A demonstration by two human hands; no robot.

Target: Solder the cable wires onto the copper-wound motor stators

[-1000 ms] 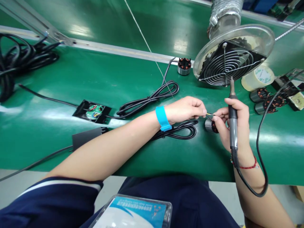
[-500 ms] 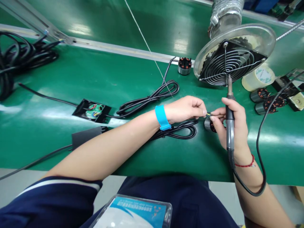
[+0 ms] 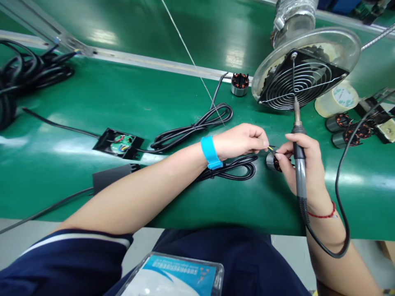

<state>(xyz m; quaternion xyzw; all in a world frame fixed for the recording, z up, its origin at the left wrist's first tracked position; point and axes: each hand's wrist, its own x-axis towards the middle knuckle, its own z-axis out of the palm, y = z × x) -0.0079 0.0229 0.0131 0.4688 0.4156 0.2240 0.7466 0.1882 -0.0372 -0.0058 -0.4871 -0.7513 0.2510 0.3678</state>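
The left hand is pinching a thin yellow-tipped wire between thumb and forefinger, and the right hand is meeting it there, its fingertips pressing together on the wire's other end just above the small motor stator, which is sitting on the green belt between the two hands. The right hand is also keeping the soldering iron tucked in its grip — tip pointing up toward the round fume fan. Compared with a second ago, the iron's tip is standing a little left and higher against the fan grille (the pinch itself is barely changing). A blue wrist strap is circling the left wrist, lying over a coiled black cable. Further left, an open black box is resting on the belt.
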